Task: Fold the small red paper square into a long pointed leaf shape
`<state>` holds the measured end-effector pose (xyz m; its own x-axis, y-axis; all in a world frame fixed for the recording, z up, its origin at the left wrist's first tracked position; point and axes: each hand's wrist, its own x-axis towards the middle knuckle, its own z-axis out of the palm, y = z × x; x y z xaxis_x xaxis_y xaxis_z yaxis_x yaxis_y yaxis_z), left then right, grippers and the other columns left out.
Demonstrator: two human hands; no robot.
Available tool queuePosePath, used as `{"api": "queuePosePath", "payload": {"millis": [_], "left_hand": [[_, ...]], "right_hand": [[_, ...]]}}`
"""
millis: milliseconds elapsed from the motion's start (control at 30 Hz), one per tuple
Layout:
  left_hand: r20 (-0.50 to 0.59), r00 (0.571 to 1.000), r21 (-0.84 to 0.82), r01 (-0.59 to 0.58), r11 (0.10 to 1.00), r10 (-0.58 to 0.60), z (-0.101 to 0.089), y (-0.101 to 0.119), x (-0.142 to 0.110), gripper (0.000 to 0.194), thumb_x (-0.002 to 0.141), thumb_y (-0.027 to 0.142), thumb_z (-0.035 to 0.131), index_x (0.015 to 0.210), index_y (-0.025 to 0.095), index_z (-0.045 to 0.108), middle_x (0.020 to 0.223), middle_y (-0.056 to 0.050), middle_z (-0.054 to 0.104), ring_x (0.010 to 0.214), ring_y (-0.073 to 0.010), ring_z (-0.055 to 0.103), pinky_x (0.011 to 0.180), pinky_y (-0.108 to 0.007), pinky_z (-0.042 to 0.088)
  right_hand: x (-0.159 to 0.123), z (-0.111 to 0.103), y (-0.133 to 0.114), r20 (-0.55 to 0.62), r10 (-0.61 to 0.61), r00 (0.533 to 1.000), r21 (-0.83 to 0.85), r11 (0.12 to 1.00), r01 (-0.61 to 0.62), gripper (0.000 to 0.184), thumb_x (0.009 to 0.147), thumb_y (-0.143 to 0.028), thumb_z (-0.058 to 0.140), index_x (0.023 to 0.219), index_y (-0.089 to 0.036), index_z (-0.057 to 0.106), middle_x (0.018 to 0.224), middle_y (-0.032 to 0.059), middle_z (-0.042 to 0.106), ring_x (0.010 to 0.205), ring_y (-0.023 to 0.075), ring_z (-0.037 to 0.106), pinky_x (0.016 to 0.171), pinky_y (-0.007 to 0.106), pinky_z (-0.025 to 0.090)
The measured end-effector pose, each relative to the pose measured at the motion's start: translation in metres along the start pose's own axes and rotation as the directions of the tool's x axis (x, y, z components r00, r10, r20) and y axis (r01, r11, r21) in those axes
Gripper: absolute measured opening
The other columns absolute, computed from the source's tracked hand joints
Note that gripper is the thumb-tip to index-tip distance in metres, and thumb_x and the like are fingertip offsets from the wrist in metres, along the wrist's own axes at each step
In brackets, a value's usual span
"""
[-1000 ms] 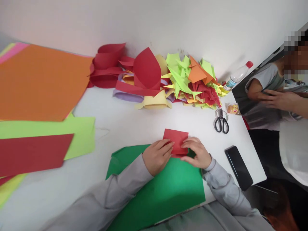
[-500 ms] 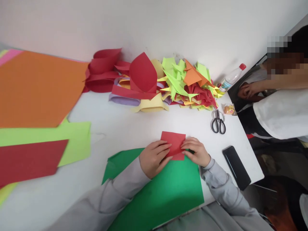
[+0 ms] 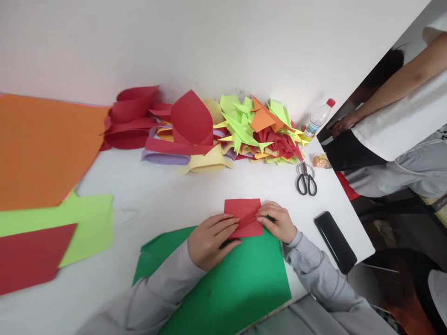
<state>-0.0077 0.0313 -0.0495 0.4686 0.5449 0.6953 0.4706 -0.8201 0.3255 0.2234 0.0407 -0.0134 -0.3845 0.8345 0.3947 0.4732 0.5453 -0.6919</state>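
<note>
I see the right hand (image 3: 279,223) pinching the red paper (image 3: 243,208), the left hand (image 3: 209,242) on it, thumb apart, with scissors (image 3: 307,184), phone (image 3: 335,242) and heaped paper shapes (image 3: 240,125) nearby.

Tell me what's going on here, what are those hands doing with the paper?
Someone is handling a small piece of red paper with both hands. The left hand has its fingers on one side, and the right hand pinches the other. A slanting line crosses the paper, which lies over the far edge of a green sheet. Scissors and a phone lie off to the right.
</note>
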Motion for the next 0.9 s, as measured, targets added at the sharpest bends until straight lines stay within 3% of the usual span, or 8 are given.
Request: {"api": "queuePosePath", "payload": {"millis": [133, 300, 500, 700, 900], "left_hand": [[-0.025, 0.999, -0.023, 0.023, 0.999, -0.024, -0.002, -0.002, 0.004, 0.016, 0.087, 0.023, 0.056, 0.097, 0.015, 0.067, 0.090, -0.008, 0.073, 0.090, -0.0218, 0.066, 0.080, -0.037, 0.057], [0.010, 0.998, -0.109, 0.068, 0.992, -0.068, -0.007, -0.004, 0.011, 0.017, 0.089, 0.019, 0.052, 0.091, 0.015, 0.068, 0.087, -0.008, 0.074, 0.085, -0.0198, 0.068, 0.077, -0.036, 0.059], [-0.006, 0.990, -0.184, 0.136, 0.973, -0.140, -0.007, -0.004, 0.015, 0.020, 0.090, 0.021, 0.050, 0.087, 0.016, 0.070, 0.082, -0.007, 0.074, 0.081, -0.0193, 0.068, 0.075, -0.035, 0.059], [-0.024, 0.981, -0.210, 0.184, 0.960, -0.193, -0.009, -0.001, 0.018, 0.019, 0.090, 0.020, 0.051, 0.087, 0.016, 0.069, 0.082, -0.007, 0.074, 0.080, -0.0181, 0.069, 0.074, -0.032, 0.059], [-0.038, 0.989, -0.187, 0.135, 0.973, -0.144, -0.010, 0.001, 0.019, 0.013, 0.086, 0.024, 0.057, 0.087, 0.015, 0.068, 0.081, -0.009, 0.074, 0.080, -0.0196, 0.068, 0.073, -0.034, 0.059]], "right_hand": [[0.004, -0.005, -0.006, -0.001, 0.043, 0.999, 0.134, 0.990, -0.043, 0.032, 0.092, -0.042, 0.047, 0.083, -0.019, 0.067, 0.080, 0.0075, 0.069, 0.081, 0.0174, 0.064, 0.080, 0.034, 0.052], [0.002, -0.011, -0.008, 0.035, 0.142, 0.989, 0.223, 0.964, -0.146, 0.046, 0.096, -0.046, 0.033, 0.090, -0.017, 0.068, 0.089, 0.0099, 0.068, 0.088, 0.0190, 0.064, 0.084, 0.035, 0.051], [-0.002, -0.011, -0.003, 0.081, 0.059, 0.995, 0.276, 0.958, -0.080, 0.032, 0.087, -0.045, 0.051, 0.101, -0.018, 0.064, 0.098, 0.0112, 0.067, 0.095, 0.0215, 0.062, 0.088, 0.038, 0.049], [-0.002, -0.005, -0.002, -0.018, 0.009, 1.000, 0.230, 0.973, -0.005, 0.027, 0.083, -0.030, 0.058, 0.108, -0.020, 0.060, 0.098, 0.0096, 0.068, 0.099, 0.0204, 0.060, 0.091, 0.039, 0.047], [-0.001, -0.007, -0.006, 0.053, -0.007, 0.999, 0.187, 0.982, -0.003, 0.024, 0.083, -0.031, 0.057, 0.103, -0.018, 0.062, 0.101, 0.0113, 0.066, 0.098, 0.0206, 0.061, 0.091, 0.039, 0.048]]}}
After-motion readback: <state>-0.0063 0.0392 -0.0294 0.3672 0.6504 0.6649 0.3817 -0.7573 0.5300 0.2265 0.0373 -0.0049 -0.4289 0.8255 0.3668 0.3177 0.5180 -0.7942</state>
